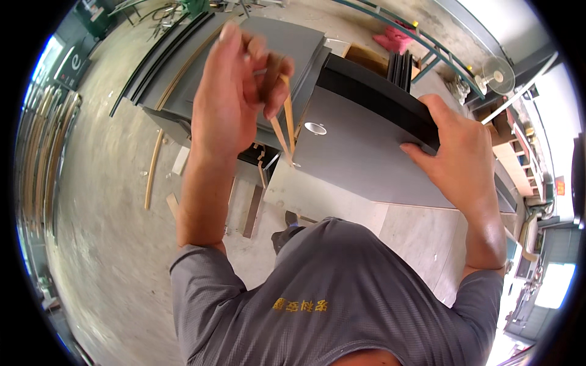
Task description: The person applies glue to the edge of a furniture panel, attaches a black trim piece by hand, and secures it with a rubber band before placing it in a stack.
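A grey panel point(366, 155) lies in front of me, with an oval silver-rimmed opening point(315, 129) near its left end. Along its far side runs a long black bar point(372, 90). My right hand point(461, 143) is closed round the right part of this bar, thumb on the near side and fingers over the far side. To the left, my left hand point(229, 104) is raised, slightly blurred, with its fingers curled. From them hangs a narrow tan strip point(289, 116), bent into a V whose tip reaches the panel's left edge. The strip's material cannot be made out.
More grey panels point(281, 39) are stacked at the far left, with dark strips along their side. Offcuts point(154, 171) lie on the floor point(104, 183). Long profiles point(49, 158) stand at the left wall. A green metal frame point(436, 52) and a fan point(497, 76) are at the far right.
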Tool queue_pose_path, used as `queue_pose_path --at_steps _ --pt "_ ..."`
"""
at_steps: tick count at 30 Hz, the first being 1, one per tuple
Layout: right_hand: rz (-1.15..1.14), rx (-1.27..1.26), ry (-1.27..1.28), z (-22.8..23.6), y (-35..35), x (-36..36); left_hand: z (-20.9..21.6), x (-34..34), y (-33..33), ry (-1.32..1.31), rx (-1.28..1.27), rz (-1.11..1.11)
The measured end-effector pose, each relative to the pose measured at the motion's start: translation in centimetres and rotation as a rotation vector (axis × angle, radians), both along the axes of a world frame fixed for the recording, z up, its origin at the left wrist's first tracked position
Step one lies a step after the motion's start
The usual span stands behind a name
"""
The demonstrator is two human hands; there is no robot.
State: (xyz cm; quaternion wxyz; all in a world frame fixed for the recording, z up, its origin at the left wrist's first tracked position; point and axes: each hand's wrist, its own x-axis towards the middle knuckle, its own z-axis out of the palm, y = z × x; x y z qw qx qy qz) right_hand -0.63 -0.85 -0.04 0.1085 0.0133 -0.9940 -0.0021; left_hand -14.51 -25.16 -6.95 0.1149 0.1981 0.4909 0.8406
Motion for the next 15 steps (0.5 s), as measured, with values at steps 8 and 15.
queue_pose_path --at_steps 8,15 --pt "0.058 0.066 0.022 0.1 1.0 -0.3 9.1 3.0 3.3 0.112 -0.068 -0.194" --pt "-0.039 -0.041 -0.053 0.1 2.2 -1.7 -3.3 6.3 2.3 0.270 0.005 -0.112"
